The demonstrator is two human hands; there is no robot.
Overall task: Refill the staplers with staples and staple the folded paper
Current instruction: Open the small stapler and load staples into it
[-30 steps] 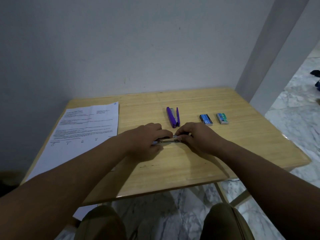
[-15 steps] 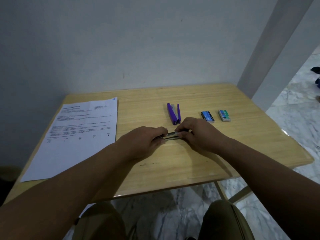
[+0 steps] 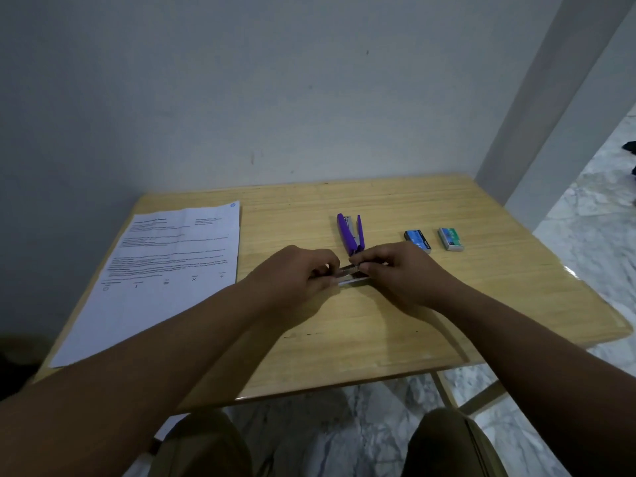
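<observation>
1. A slim metallic stapler point(image 3: 351, 275) is pinched at either end by the left hand point(image 3: 296, 277) and right hand point(image 3: 399, 270), mid-surface.
2. The purple stapler point(image 3: 350, 234) lies open behind; the paper point(image 3: 161, 270) lies along the left edge.
3. If grip slips, the magazine could snap shut or staples could be spilled.

A purple stapler point(image 3: 350, 234) with a silver metal channel is lying on the pale yellow wood-grain table point(image 3: 447, 304). To its right, a blue box point(image 3: 417, 240) and a green box point(image 3: 451, 238) are showing grey sides, while the white sheet point(image 3: 151, 273) at left is carrying dark printed lines and a small blue mark.
</observation>
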